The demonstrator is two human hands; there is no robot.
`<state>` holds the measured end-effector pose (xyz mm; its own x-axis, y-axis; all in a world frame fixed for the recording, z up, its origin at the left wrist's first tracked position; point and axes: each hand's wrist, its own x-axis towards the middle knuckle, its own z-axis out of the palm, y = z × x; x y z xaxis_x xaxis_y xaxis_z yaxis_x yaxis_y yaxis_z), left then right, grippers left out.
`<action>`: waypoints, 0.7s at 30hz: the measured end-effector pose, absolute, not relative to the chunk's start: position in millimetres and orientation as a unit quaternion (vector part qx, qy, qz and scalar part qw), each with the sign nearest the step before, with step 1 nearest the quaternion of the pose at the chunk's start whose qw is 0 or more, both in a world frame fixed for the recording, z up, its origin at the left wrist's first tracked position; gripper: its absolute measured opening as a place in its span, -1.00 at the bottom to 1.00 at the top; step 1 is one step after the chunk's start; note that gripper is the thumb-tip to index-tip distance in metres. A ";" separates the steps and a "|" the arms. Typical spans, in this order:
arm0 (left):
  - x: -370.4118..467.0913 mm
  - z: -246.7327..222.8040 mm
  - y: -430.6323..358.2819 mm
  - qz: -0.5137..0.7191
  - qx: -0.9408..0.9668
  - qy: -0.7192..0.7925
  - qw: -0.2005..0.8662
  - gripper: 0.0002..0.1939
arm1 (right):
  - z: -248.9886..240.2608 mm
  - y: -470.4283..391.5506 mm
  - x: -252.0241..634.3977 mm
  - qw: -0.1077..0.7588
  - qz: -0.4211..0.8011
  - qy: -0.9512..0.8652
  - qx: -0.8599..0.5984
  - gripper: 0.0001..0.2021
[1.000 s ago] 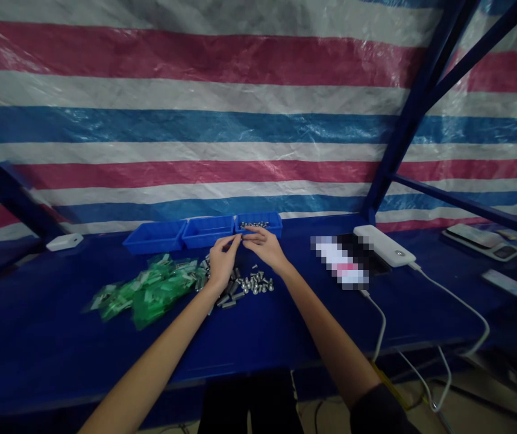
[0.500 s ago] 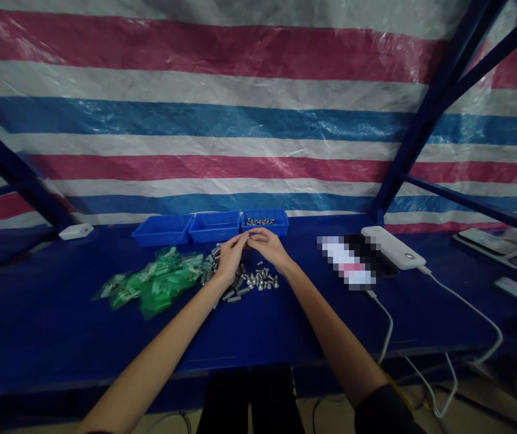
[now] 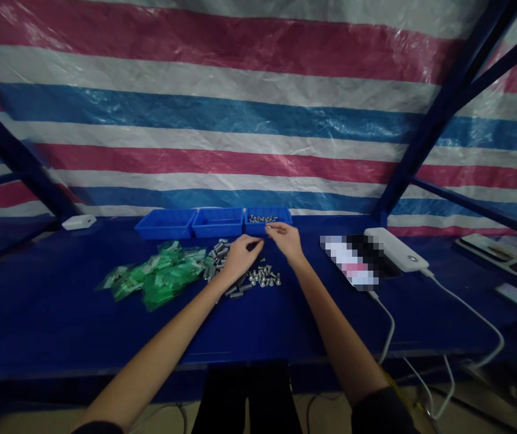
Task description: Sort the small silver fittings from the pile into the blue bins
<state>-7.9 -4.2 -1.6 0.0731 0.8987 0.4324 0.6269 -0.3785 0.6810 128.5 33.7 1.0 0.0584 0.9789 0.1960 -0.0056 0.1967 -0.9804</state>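
Observation:
My right hand [image 3: 285, 240] is closed in a pinch at the front of the right blue bin [image 3: 281, 229]. Something tiny and pale may show at its fingertips, too small to name. Bent over the metal parts, my left hand [image 3: 241, 258] has its thumb and finger tips brought together around a dark gap; what they hold, if anything, is hidden. Beneath and beside it lie grey metal cylinders [image 3: 217, 253], partly covered by the hand. Between my forearms is a small heap of shiny screws [image 3: 265, 276]. More small metal pieces [image 3: 263, 219] lie in the right bin.
Green plastic packets [image 3: 163, 277] are heaped on the left of the blue table [image 3: 150, 343]. A middle bin [image 3: 219, 229] and a left bin [image 3: 166, 231] stand along the back. On the right are a phone [image 3: 351, 265], a white power bank [image 3: 396, 250] and cables [image 3: 470, 307].
My hands were together with fingertips touching; now they are apart. The right hand has moved right and slightly up toward the right bin, and the left has drawn down over the metal parts.

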 end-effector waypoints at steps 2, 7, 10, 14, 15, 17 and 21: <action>-6.8 -3.1 -6.3 0.353 0.762 0.530 0.122 -0.78 | 1.1 37.2 136.4 0.573 0.407 -0.519 -0.486 -0.76; -7.8 -7.2 -7.1 0.259 0.805 0.523 0.105 -0.75 | 3.8 40.1 137.0 0.604 0.478 -0.522 -0.366 -0.50; -9.7 -5.2 -6.3 0.251 0.807 0.521 0.119 -0.76 | 5.3 38.9 133.2 0.600 0.498 -0.528 -0.338 -0.46; -11.9 -0.8 -5.6 0.249 0.803 0.519 0.155 -0.75 | 6.2 35.3 132.9 0.580 0.485 -0.546 -0.361 -0.67; -12.5 -0.3 -5.3 0.248 0.802 0.517 0.168 -0.74 | 6.3 34.4 133.1 0.579 0.484 -0.546 -0.365 -0.71; -13.8 -0.3 -4.5 0.245 0.798 0.516 0.191 -0.74 | 6.2 33.2 132.8 0.580 0.481 -0.542 -0.372 -0.76; -16.4 -0.9 -2.8 0.244 0.787 0.523 0.219 -0.77 | 5.6 33.5 131.4 0.578 0.467 -0.540 -0.396 -0.80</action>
<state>-16.4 -2.8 -0.9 0.3332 0.9301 0.1545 0.7164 -0.3563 0.5999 131.4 33.5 5.6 -0.0184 0.9670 0.2543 -0.1130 0.2507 -0.9615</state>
